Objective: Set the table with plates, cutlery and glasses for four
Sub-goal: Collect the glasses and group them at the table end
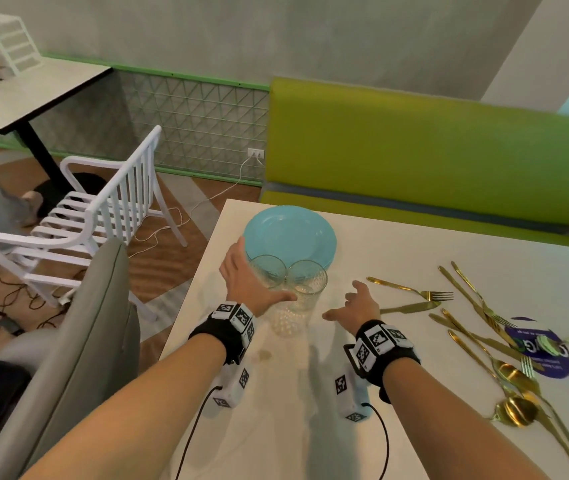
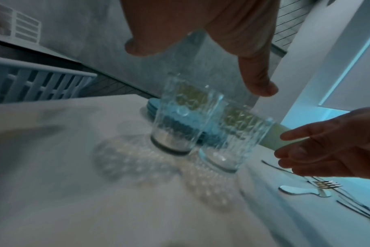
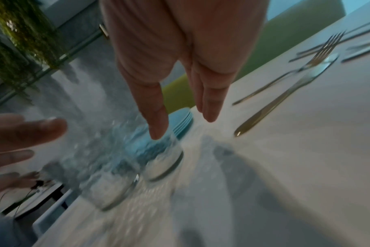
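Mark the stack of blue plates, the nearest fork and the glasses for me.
Stack of blue plates point(image 1: 290, 233): head view, bare middle of the top plate.
Fork point(image 1: 440, 295): head view, its tines.
Glasses point(image 2: 173, 127): left wrist view, side wall of the left glass.

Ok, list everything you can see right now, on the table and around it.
Plates: one stack, light blue, table's far left corner.
Glasses: at least two, clear patterned, just before the plates.
Cutlery: several forks, knives, spoons, gold, table's right side.
Table: one, white.
Bench: one, green, beyond the table.
Chair: one, white, on the floor to the left.
Left hand: open, at the glasses' left.
Right hand: open, right of the glasses, apart.
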`<act>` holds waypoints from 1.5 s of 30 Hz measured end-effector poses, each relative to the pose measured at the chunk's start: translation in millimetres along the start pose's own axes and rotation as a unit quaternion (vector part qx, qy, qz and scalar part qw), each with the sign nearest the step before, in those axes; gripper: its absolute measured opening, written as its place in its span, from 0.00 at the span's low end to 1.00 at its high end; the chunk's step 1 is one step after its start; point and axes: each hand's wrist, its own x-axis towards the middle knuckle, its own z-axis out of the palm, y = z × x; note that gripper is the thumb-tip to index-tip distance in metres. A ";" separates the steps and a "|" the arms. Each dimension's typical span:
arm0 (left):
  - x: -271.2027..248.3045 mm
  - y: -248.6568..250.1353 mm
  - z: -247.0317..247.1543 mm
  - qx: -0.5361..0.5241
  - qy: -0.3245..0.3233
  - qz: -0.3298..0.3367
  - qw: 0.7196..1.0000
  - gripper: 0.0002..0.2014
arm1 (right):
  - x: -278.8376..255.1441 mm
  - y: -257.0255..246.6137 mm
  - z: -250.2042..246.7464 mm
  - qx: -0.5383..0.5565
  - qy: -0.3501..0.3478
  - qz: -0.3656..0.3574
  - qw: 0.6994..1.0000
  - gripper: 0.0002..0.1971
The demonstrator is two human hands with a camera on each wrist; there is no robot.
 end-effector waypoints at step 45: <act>-118.6 359.4 462.9 0.055 -0.384 0.176 0.905 0.17 | 19.8 424.5 -448.7 0.224 0.484 0.290 0.795 0.48</act>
